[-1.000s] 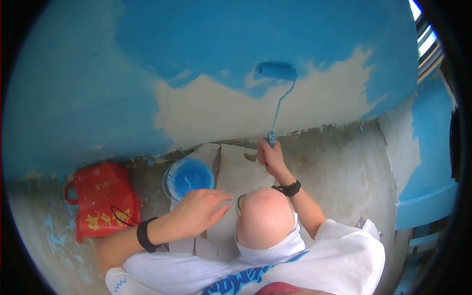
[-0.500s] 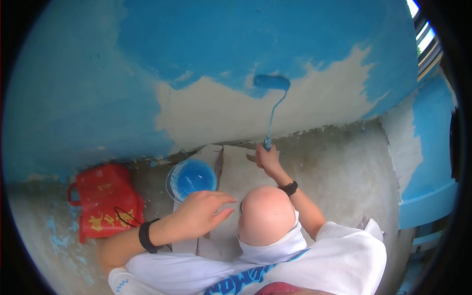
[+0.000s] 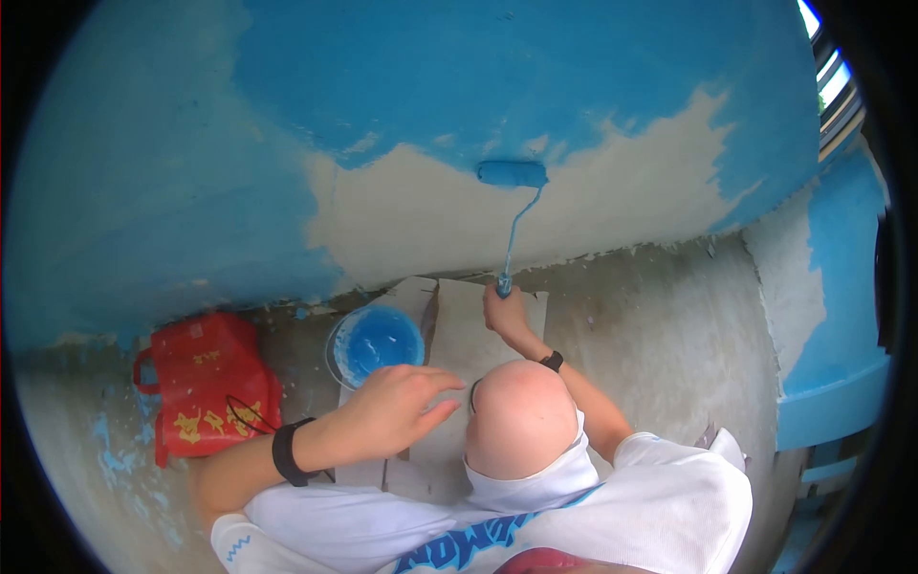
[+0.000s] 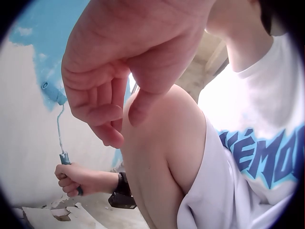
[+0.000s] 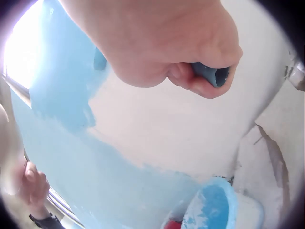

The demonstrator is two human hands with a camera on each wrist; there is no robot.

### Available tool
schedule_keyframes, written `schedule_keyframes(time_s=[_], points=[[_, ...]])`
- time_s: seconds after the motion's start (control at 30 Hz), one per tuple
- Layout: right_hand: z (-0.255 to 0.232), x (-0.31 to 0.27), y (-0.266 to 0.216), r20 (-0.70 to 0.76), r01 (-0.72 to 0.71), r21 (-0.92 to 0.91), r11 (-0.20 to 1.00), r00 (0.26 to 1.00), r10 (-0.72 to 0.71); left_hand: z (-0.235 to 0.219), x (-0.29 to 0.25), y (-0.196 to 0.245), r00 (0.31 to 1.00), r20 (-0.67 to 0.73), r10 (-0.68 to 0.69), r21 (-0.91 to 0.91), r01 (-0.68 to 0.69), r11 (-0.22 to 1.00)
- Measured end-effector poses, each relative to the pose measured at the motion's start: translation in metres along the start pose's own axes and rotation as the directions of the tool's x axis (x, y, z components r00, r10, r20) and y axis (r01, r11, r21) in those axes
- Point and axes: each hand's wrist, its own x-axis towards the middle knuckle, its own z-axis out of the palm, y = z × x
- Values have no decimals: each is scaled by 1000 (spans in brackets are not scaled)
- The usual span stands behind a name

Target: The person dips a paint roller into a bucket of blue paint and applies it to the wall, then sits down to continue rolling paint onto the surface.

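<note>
A paint roller with a blue sleeve (image 3: 513, 173) and a thin, paint-smeared wire frame lies against the wall (image 3: 411, 206), at the lower border of the blue paint. My right hand (image 3: 507, 314) grips its handle low in front of the wall; the dark handle end (image 5: 209, 74) pokes out of the fist in the right wrist view. Loosely bent and holding nothing, my left hand (image 3: 397, 409) hovers beside the bare knee (image 3: 521, 416). Just beyond it stands a bucket (image 3: 335, 349) with blue paint inside.
A red bag (image 3: 206, 383) with yellow characters sits on the floor left of the bucket. Torn cardboard (image 3: 464, 330) lies beneath and beside the bucket. Blue paint spots mark the floor (image 3: 115, 459) at left. Another part-painted wall (image 3: 841, 287) rises at right, near a window with bars.
The roller has moved down and slightly left along the wall, from the blue area to its edge with the bare patch. My right hand moved with it; the left stayed nearly still.
</note>
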Motion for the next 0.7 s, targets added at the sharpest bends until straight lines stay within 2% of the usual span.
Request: schedule_keyframes(time_s=[0.1,0.17,0.2,0.27,0.37,0.4,0.47,0.53,0.63,0.7], points=[[-6,-7,-22,68,-17,22,1000,998,15,-1,2,4,1000,-12,25,-12,-26,1000],[-14,5,-58,-19,125,-24,992,992,-125,-1,3,4,999,-14,29,-22,-30,999],[-17,7,-79,-19,115,-30,993,993,-116,0,4,4,999,-19,33,-19,-33,999],[-21,9,-113,126,143,125,982,979,-158,1,5,3,999,-20,34,-29,-34,999],[-9,16,-94,54,140,124,982,988,-147,0,6,3,1000,-7,7,3,-7,1000],[-3,21,-74,60,144,125,982,986,-152,2,5,1,1000,-17,16,-4,-16,1000],[6,23,-14,-26,95,-18,995,995,-95,2,4,0,999,-28,22,-7,-22,1000],[6,12,21,45,64,-87,994,997,-60,2,3,2,1000,-14,8,-8,-9,1000],[-5,3,30,38,5,-128,992,999,0,1,1,8,1000,0,-7,5,7,1000],[-11,2,18,31,27,-137,990,999,-23,2,-1,8,1000,7,-3,14,3,1000]])
